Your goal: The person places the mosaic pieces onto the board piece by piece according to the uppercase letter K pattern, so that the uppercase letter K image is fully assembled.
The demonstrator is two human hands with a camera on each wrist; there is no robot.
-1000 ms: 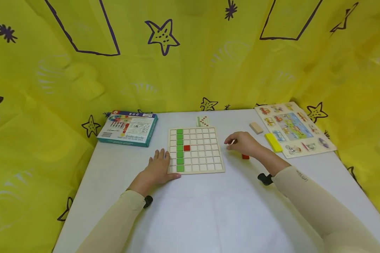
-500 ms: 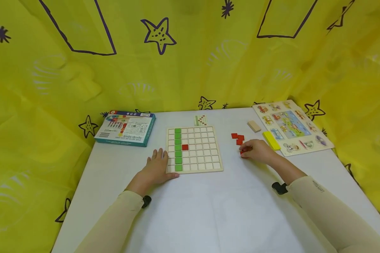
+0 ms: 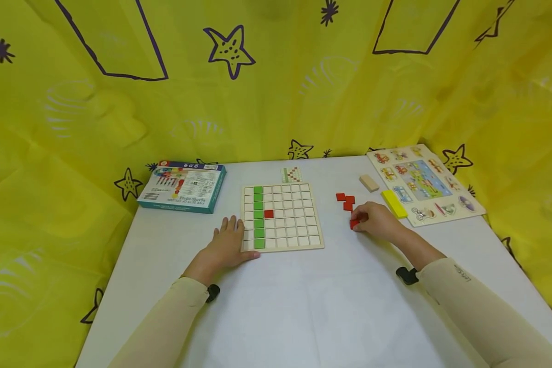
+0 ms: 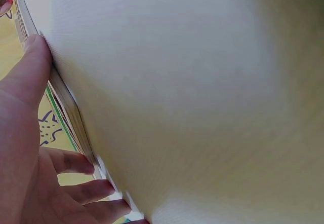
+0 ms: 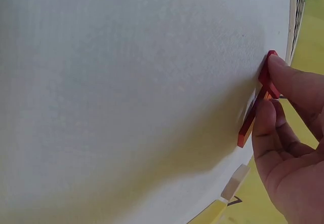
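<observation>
My left hand [image 3: 228, 244] rests with spread fingers on the lower left corner of the wooden grid board [image 3: 323, 240], the thumb along its front edge in the left wrist view. A column of green squares [image 3: 259, 214] fills the board's second column, and one red square tile [image 3: 269, 214] sits beside it. To the right of the board, my right hand [image 3: 376, 221] pinches a red square tile [image 5: 268, 74] between thumb and fingers, low over the table. Another red tile [image 5: 246, 127] lies under the fingertips. Several loose red tiles [image 3: 347, 206] lie just beyond that hand.
A small pattern card [image 3: 292, 175] lies behind the board. At the back left is a flat game box [image 3: 184, 188]. On the right are a wooden block [image 3: 369, 183], a yellow block [image 3: 394, 204] and a picture puzzle board [image 3: 425, 184]. A yellow curtain hangs behind the table.
My right hand has moved right, from beside the board to the loose red tiles, and its fingers have closed on one. My left hand has stayed on the board.
</observation>
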